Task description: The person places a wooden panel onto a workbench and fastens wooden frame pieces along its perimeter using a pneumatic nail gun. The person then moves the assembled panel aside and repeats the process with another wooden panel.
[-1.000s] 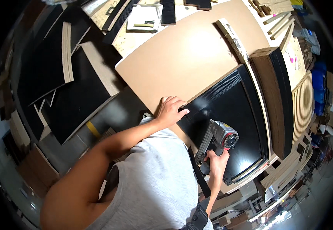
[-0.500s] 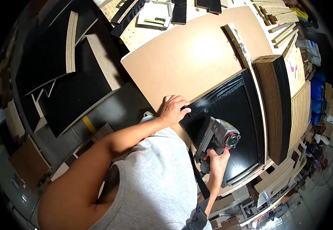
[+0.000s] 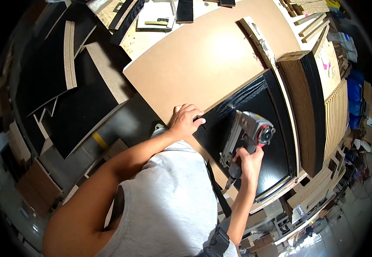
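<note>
A black framed wood-grain panel [image 3: 220, 130], like a cabinet door, lies on the workbench in front of me. At its near left corner my left hand [image 3: 186, 122] is closed on the frame's edge, thumb on top. My right hand [image 3: 249, 165] is wrapped round the handle of a grey and black nail gun [image 3: 258, 126] with a red ring. The nail gun is held over the panel's near half, its slim magazine pointing to the left. Whether its nose touches the panel I cannot tell.
Under the panel spreads a tan board [image 3: 190, 64]. A pale wooden strip [image 3: 258, 40] and a stack of dark boards [image 3: 301, 111] border the panel's right side. A white tray [image 3: 154, 19] sits at the far edge. Large black panels [image 3: 87, 103] stand to the left.
My right hand has moved the nail gun farther from me and slightly right over the panel. My left hand stays at the panel's corner. The whole view has shifted a little.
</note>
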The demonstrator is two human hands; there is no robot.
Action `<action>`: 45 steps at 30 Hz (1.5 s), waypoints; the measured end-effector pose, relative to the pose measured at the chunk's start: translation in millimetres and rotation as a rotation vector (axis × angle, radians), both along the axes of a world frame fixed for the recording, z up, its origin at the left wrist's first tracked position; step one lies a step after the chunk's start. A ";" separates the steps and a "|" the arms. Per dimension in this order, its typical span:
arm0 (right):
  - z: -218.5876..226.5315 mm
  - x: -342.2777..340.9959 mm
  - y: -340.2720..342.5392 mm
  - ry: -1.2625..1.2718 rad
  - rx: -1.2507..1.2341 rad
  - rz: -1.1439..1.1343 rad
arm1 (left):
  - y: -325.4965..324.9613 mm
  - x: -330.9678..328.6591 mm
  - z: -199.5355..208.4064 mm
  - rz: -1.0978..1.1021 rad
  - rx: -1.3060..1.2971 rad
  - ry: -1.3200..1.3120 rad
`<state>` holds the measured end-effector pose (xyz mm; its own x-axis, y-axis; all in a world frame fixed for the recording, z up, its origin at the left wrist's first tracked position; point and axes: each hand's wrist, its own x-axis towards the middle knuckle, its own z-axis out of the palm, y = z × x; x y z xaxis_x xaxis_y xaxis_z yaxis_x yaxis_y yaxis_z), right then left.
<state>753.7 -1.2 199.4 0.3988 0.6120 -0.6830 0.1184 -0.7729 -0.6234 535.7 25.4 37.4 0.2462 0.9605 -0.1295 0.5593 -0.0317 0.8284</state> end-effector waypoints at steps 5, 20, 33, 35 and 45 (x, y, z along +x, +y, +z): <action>-4.9 2.7 19.1 0.034 0.003 -0.009 | 1.9 0.1 1.8 -0.005 -0.045 0.002; -6.1 -9.1 34.3 -0.089 -0.033 0.122 | -0.7 -1.8 -1.2 -0.004 -0.013 -0.020; -2.9 -41.1 -48.9 -0.019 -0.042 0.155 | -1.1 -3.5 -4.8 -0.031 0.024 -0.031; -6.9 -45.9 -51.3 -0.033 -0.058 0.172 | -2.9 -3.4 -5.4 -0.029 0.024 -0.035; -11.2 -55.3 -42.3 -0.170 -0.160 0.270 | -4.2 -4.0 -3.8 -0.041 0.042 -0.034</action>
<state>698.4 -43.6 188.2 0.3536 0.6016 -0.7162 0.4234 -0.7857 -0.4510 531.7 21.3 33.6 0.2891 0.9539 -0.0802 0.5287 -0.0893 0.8441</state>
